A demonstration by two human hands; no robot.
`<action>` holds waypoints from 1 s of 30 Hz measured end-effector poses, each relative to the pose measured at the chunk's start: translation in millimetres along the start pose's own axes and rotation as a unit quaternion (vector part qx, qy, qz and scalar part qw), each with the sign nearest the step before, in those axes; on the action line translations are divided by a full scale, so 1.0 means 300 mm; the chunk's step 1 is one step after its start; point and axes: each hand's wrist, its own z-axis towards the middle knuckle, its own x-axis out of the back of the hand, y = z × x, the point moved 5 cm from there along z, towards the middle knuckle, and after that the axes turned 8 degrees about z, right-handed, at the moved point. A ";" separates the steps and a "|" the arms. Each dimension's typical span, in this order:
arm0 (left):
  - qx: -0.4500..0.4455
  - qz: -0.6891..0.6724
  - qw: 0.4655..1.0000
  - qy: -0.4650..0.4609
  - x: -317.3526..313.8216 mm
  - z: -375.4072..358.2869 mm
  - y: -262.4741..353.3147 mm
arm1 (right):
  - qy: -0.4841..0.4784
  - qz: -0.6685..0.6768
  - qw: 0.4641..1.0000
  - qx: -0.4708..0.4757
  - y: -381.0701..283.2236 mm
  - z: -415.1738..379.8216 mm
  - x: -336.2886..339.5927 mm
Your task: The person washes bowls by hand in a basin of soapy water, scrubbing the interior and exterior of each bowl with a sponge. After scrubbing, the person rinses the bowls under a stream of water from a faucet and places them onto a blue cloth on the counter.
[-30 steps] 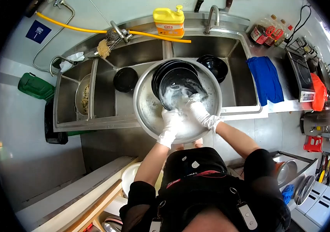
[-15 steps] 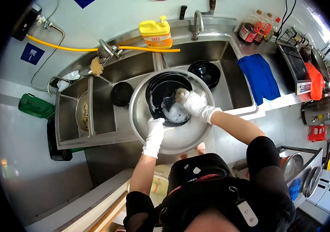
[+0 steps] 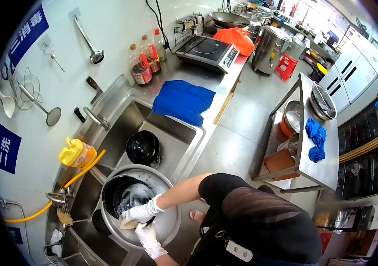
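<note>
My right hand (image 3: pixel 139 213), in a white glove, is wrapped round a tan sponge (image 3: pixel 128 222) at the near rim of a black bowl (image 3: pixel 110 191). White suds (image 3: pixel 136 195) lie inside that bowl. Below it my left hand (image 3: pixel 147 236), gloved too, holds the bowl's near edge; its fingertips are partly hidden. The bowl is in a wide metal basin (image 3: pixel 171 210) resting over the sink. Several black bowls are stacked (image 3: pixel 142 147) in the sink compartment behind, and another dark bowl (image 3: pixel 101 222) is left of the basin.
A blue cloth (image 3: pixel 183 102) lies on the counter by the sink. A yellow jug (image 3: pixel 77 154) and a yellow hose (image 3: pixel 85 167) are at the sink's back edge. Bottles (image 3: pixel 141 66) and an induction cooker (image 3: pixel 206 49) stand farther along. A metal table (image 3: pixel 319 170) is at the right.
The camera view has swung to the right, showing more of the room. My right hand with the sponge has moved from the bowl's inside to its near rim, close to my left hand.
</note>
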 end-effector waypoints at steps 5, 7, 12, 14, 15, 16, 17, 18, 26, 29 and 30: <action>0.088 -0.002 0.996 0.027 0.025 0.012 -0.055 | -0.068 -0.355 0.916 0.175 -0.078 0.063 0.075; 0.066 -0.031 0.997 0.032 -0.074 -0.026 -0.024 | -0.057 -0.479 0.868 0.121 -0.066 0.107 0.133; 0.006 -0.075 0.997 0.022 -0.112 -0.066 -0.008 | 0.102 -0.307 0.944 -0.063 -0.125 0.052 0.310; -0.038 0.084 0.995 0.028 -0.051 -0.039 -0.071 | 0.118 -0.381 0.895 -0.198 -0.089 -0.023 0.318; -0.060 0.174 0.982 0.034 -0.062 -0.052 -0.053 | 0.091 -0.377 0.882 -0.267 -0.046 -0.055 0.309; 0.007 -0.002 0.998 0.056 -0.038 -0.019 -0.085 | 0.071 -0.410 0.878 -0.236 -0.042 -0.094 0.285; 0.060 -0.186 0.979 0.058 -0.029 0.025 -0.114 | 0.093 -0.490 0.847 -0.185 0.048 -0.127 0.267; 0.045 -0.188 0.980 0.053 -0.062 0.015 -0.059 | -0.016 -0.554 0.806 -0.205 0.064 -0.142 0.216; 0.096 -0.138 0.981 0.092 -0.117 -0.027 0.027 | -0.021 -0.244 0.969 -0.008 0.000 0.021 0.044; 0.070 -0.128 0.987 0.073 -0.087 -0.024 0.003 | 0.004 -0.455 0.884 0.108 -0.019 0.106 0.110; 0.056 -0.138 0.985 0.090 -0.096 -0.038 0.015 | -0.020 -0.528 0.848 0.047 -0.022 0.118 0.152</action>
